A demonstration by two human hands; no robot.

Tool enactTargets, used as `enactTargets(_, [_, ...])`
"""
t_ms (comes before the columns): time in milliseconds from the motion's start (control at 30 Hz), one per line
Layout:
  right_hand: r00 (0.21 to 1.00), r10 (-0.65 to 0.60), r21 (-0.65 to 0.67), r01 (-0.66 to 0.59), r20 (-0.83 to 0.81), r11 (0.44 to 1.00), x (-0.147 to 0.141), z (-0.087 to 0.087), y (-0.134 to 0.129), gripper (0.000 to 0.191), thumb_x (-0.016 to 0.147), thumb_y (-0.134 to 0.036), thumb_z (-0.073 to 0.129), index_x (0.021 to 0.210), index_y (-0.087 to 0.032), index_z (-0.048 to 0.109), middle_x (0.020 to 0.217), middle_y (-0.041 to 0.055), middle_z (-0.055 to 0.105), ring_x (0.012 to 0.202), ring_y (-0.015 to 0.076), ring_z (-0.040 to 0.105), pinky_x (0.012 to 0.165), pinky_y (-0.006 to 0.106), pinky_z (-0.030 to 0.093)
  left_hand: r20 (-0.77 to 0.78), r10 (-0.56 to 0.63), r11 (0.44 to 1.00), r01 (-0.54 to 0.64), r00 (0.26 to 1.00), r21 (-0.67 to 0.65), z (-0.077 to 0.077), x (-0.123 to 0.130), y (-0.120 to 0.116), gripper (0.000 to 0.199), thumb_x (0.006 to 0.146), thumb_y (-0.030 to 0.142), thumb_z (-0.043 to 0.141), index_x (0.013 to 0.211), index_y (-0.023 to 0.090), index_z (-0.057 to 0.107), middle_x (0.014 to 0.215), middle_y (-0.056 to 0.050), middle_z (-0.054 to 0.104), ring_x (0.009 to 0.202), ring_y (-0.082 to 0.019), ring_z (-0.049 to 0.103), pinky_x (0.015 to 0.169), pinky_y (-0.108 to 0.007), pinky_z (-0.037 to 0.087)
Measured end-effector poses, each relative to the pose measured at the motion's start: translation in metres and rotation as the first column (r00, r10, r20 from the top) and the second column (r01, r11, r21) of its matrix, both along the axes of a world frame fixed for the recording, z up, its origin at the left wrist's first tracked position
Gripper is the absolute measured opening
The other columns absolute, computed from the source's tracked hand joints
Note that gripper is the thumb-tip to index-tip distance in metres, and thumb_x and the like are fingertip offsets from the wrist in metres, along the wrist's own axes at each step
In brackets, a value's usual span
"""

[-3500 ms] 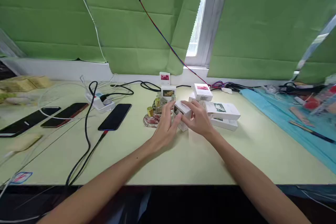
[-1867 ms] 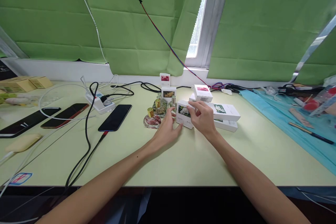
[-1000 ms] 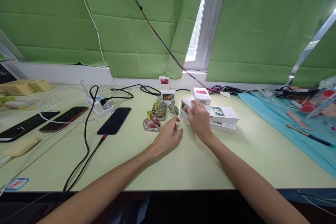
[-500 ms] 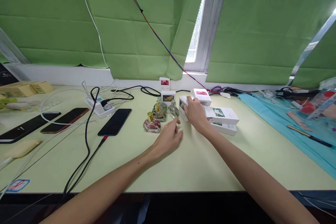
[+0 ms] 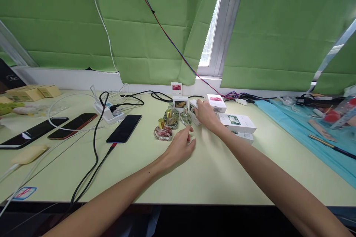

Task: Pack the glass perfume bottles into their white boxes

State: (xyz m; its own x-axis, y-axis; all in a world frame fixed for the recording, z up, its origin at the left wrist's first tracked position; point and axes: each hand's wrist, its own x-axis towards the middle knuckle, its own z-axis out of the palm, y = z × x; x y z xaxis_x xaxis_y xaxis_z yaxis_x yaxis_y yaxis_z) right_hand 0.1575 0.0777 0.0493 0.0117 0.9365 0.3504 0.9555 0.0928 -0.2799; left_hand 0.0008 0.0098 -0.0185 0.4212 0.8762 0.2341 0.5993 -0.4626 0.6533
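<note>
Left hand [image 5: 180, 146] and right hand [image 5: 207, 114] are bare, as are both slim forearms [image 5: 125, 189]; a small dot [image 5: 149, 172] marks the left.

A pale table [image 5: 222, 181] carried a gold-capped pink bottle [image 5: 162, 133]; left of that bottle lay a black phone [image 5: 124, 129] and a white power strip [image 5: 110, 116], right of it stacked white boxes [image 5: 242, 123] and, farther right, a blue sheet [image 5: 290, 132].

Glossy glass bottles [image 5: 163, 133], smooth card boxes [image 5: 243, 123]
</note>
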Motion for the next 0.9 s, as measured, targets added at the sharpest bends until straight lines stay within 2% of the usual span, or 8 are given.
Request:
enactTargets(400, [0.999, 0.027, -0.028, -0.027, 0.021, 0.999, 0.003, 0.001, 0.012, 0.019, 0.1, -0.024, 0.055, 0.116, -0.014, 0.061, 0.111, 0.0189, 0.064, 0.088, 0.0285, 0.068, 0.067, 0.031, 0.046, -0.011, 0.006, 1.0, -0.006, 1.0, -0.008, 0.002, 0.0, -0.001, 0.021, 0.091, 0.029, 0.051, 0.11, 0.021, 0.05, 0.08, 0.001, 0.053, 0.072, -0.017, 0.053, 0.061, -0.028, 0.036])
enactTargets(900, [1.0, -0.003, -0.072, 0.005, 0.026, 0.997, 0.0, 0.005, 0.013, 0.024, 0.101, -0.024, 0.052, 0.119, -0.011, 0.061, 0.112, 0.0224, 0.064, 0.097, 0.0338, 0.07, 0.074, 0.034, 0.05, 0.001, 0.002, 1.0, -0.002, 1.0, 0.015, 0.0, 0.0, 0.0, 0.022, 0.09, 0.028, 0.052, 0.111, 0.021, 0.052, 0.08, 0.001, 0.054, 0.068, -0.015, 0.052, 0.061, -0.027, 0.035])
